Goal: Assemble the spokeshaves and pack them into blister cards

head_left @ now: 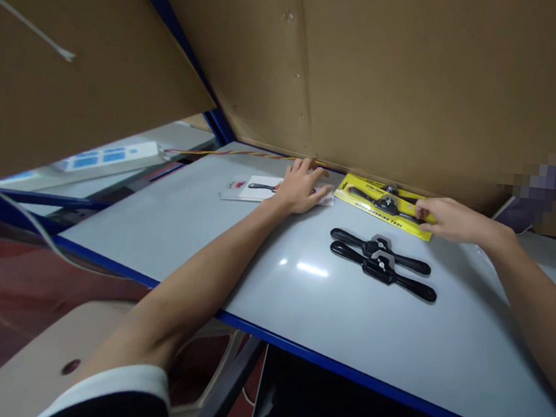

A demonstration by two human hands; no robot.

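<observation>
My left hand (302, 186) lies flat, fingers spread, on a clear-and-white blister pack (255, 188) that holds a black tool, at the far side of the grey table (206, 241). My right hand (447, 218) pinches the right end of a yellow tool card (357, 202) carrying two black spokeshaves. Two loose black spokeshaves (383, 263) lie side by side on the table, just in front of the yellow card and between my arms.
Large cardboard sheets (418, 84) stand along the table's far edge. A twisted red-yellow wire (234, 154) runs along the back. A white power strip (110, 156) sits on a surface to the left. A beige chair seat (47, 357) is below the table's blue front edge.
</observation>
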